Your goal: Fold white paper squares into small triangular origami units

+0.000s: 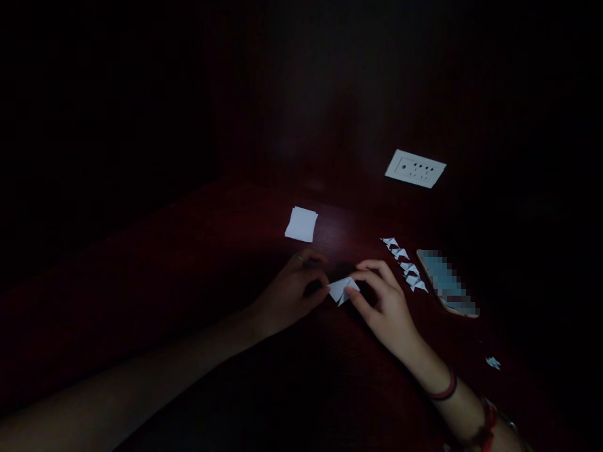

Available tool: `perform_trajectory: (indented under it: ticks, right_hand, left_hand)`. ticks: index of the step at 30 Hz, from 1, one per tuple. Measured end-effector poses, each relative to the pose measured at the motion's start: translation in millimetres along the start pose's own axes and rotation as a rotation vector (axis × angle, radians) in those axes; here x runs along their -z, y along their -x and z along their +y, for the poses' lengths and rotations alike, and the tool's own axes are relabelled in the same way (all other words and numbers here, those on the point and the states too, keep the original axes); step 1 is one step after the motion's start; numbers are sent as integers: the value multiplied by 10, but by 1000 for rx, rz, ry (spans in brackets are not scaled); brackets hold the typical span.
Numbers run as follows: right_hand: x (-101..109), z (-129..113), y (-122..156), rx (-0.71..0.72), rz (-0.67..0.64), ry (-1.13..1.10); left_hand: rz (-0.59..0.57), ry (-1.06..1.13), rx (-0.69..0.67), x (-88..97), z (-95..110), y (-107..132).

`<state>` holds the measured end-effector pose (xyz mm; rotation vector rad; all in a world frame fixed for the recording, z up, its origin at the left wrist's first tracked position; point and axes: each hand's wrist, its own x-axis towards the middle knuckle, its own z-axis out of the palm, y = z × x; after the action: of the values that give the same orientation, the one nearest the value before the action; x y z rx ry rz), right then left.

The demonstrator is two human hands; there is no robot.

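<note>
Nearest, on the right forearm, are a red band (490, 419) and, closer to the wrist, a dark reddish bracelet (445, 388). Off to the right of that arm a few small pale scraps (493, 363) lie on the dark red table (202, 248), too small to make out well. Farther in, the right hand (389, 311) grips the folded white paper (337, 290), thumb on its near face, covering part of it. The left hand (287, 298) pinches its left corner between thumb and forefinger, so the paper sits between the two hands, reached by the fingertips of both. Beyond the right hand, to its right, lies a phone (445, 282) with a blurred-out screen; just beside it runs a slanting row of small folded papers (409, 269). Past the left hand lies a stack of white sheets (301, 225). Farthest off is a white wall socket (415, 169).
</note>
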<state>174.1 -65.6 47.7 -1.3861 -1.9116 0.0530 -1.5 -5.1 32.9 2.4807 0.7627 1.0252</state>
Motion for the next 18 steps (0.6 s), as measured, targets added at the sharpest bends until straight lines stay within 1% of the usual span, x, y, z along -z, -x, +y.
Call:
perform_trajectory:
  ticks: [4,6,12,18]
  right_hand:
    - [4,-63,11,153,-26,185]
    - [11,-88,14,203,-32,242]
    - [27,-123,11,219,-17,236]
    - [55,-119,11,253,15,209]
  left_hand:
    - [3,-49,-82,6,36,28]
    - [7,-89,-115,16,67,35]
    - [71,-165,-177,62,127,21]
    - [61,-143,-186,74,144,19]
